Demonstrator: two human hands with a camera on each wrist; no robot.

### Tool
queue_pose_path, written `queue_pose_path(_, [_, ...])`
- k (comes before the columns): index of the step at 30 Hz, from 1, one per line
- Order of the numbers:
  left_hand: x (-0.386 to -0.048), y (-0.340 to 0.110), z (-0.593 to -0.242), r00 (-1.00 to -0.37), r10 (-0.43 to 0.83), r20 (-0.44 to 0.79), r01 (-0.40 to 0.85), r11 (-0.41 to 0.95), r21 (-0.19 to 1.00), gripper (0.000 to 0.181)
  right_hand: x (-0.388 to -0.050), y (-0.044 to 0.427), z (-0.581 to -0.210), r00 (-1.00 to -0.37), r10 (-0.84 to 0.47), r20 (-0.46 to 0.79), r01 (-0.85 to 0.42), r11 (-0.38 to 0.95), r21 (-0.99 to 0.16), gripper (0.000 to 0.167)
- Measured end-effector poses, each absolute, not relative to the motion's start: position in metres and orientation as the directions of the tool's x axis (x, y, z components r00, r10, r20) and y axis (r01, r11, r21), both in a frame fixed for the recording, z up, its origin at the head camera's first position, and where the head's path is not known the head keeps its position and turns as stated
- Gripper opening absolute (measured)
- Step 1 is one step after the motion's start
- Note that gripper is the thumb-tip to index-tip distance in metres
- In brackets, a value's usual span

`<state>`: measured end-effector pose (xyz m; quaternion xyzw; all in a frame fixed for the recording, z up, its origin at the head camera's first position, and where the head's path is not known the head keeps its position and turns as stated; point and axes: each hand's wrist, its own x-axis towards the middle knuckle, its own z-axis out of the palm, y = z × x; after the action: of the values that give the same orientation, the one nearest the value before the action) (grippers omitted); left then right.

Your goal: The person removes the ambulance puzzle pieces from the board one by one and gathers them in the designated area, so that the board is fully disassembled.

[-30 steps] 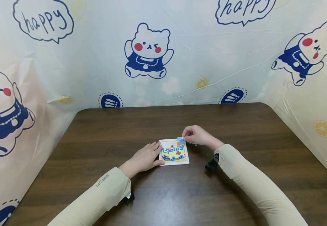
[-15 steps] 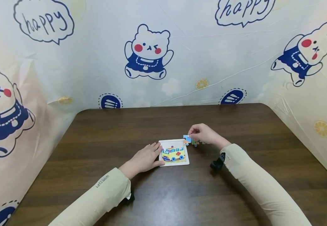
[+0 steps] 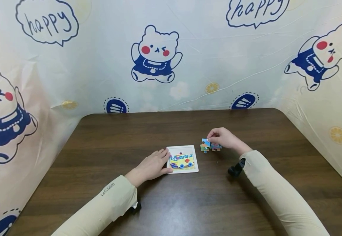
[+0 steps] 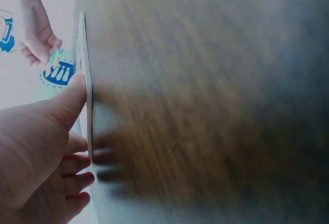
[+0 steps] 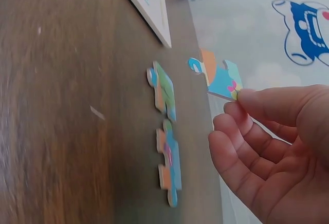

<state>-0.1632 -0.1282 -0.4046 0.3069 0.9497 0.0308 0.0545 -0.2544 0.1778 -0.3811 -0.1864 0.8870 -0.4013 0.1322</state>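
Note:
My right hand (image 3: 225,137) pinches a blue and orange jigsaw piece (image 5: 220,79) between thumb and fingers, held above the table in the right wrist view. Beneath it lie two more loose pieces, a green one (image 5: 165,91) and a blue and orange one (image 5: 169,160). To their left is a white-rimmed jigsaw tray (image 3: 196,160), flat on the table, showing a yellow ambulance picture with a pale bare strip along its top. My left hand (image 3: 150,165) rests against the tray's left edge, thumb near the bottom corner and fingers near the top one.
A dark brown wooden table (image 3: 171,203) lies under everything. Behind it and along both sides hangs a pale sheet (image 3: 194,59) printed with bears. Black wrist straps (image 3: 236,168) sit at the sleeve cuffs.
My right hand has drawn the pinched piece away from the tray's top right corner, rightward to above the loose pieces. The left hand and tray have stayed in place.

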Motion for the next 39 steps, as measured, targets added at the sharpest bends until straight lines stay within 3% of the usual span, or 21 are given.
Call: queue_pose_path(39, [-0.163,-0.128,-0.405,-0.801,0.594,-0.077,0.588,0.804,0.088,0.07,-0.264,0.259,-0.396,-0.882,-0.409,-0.234,-0.084,0.625,-0.776,0.019])
